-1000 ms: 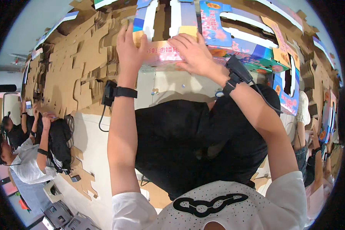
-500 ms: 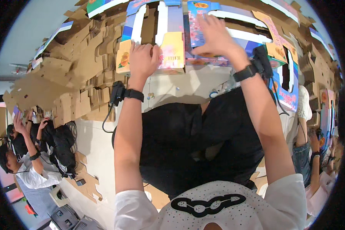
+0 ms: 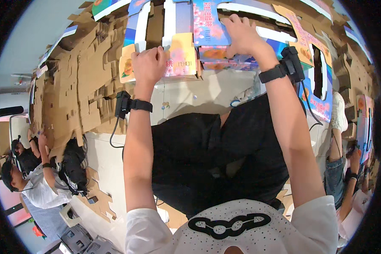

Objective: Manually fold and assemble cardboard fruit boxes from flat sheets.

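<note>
Your left hand (image 3: 149, 64) is bunched over the near end of the left box (image 3: 183, 24), its fingers curled; you cannot tell from this angle whether that grip pinches the card. The end carries a smooth, stepped yellow flap (image 3: 183, 53) with pink printing, just beside your knuckles. Behind it, white strips border a long slot that shows plain brown board inside.

Your right hand (image 3: 245, 38) rests at the near side of the right box (image 3: 275, 34), its grip wide, thumb well apart from the fingers. Beside them lies a blue flap (image 3: 208, 36), flat with a rounded corner and printed with blossom. Both boxes are in front of you, side by side.

To your left, brown cardboard (image 3: 70, 89) is heaped in flat, matt sheets with notched, jagged edges. A third box (image 3: 319, 95), printed blue, stands to your right. Pale, smooth floor (image 3: 180, 95) shows between your black trousers (image 3: 216, 148) and the boxes.
</note>
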The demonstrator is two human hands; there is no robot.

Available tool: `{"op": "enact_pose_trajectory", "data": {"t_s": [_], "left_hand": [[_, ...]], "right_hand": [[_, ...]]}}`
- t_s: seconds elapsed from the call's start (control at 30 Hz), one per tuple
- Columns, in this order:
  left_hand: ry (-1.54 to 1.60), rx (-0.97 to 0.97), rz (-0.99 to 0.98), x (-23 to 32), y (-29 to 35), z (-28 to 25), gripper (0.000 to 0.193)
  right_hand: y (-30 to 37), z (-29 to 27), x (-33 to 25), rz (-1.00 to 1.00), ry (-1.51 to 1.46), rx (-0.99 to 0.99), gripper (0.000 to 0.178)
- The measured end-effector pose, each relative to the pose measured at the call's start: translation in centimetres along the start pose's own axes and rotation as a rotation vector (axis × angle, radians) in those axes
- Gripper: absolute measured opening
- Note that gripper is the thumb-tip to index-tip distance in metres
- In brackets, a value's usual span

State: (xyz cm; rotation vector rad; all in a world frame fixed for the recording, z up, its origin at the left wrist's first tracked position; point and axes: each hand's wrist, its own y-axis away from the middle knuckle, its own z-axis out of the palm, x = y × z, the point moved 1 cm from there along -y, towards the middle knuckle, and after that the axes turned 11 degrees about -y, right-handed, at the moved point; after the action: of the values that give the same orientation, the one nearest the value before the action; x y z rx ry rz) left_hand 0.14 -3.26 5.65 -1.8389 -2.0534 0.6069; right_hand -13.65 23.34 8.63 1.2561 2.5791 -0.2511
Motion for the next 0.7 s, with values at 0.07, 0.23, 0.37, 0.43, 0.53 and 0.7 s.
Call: {"op": "enact_pose_trajectory", "data": {"t_s": [0.07, 0.23, 0.37, 0.43, 0.53, 0.7], "left_hand": [[0.041, -0.054, -0.03, 0.3, -0.1, -0.4, 0.041], [0.064, -0.067, -0.042, 0.5, 0.3, 1.5, 0.039], [0.129, -0.001, -0.042, 0.2, 0.6, 1.6, 0.036], [0.109, 0.061, -0.039, 1.0, 0.8, 1.7, 0.038], [0.041, -0.04, -0.104, 2.1, 0.5, 1.3, 0.045], [-0.061, -0.344, -0.26, 3.1, 0.0, 0.0, 0.058]], "right_hand": [[0.1, 0.1, 0.2, 0.005, 0.007, 0.01, 0.104], [-0.7, 2.2, -0.1, 0.092, 0.146, -0.168, 0.107], [-0.7, 2.0, 0.1, 0.053, 0.062, -0.144, 0.114], [-0.3, 1.5, -0.3, 0.032, 0.033, -0.161, 0.124], [0.7, 1.8, -1.3, -0.132, -0.097, 0.052, 0.118], [1.0, 3.3, -3.6, -0.404, -0.231, 0.121, 0.113]]}}
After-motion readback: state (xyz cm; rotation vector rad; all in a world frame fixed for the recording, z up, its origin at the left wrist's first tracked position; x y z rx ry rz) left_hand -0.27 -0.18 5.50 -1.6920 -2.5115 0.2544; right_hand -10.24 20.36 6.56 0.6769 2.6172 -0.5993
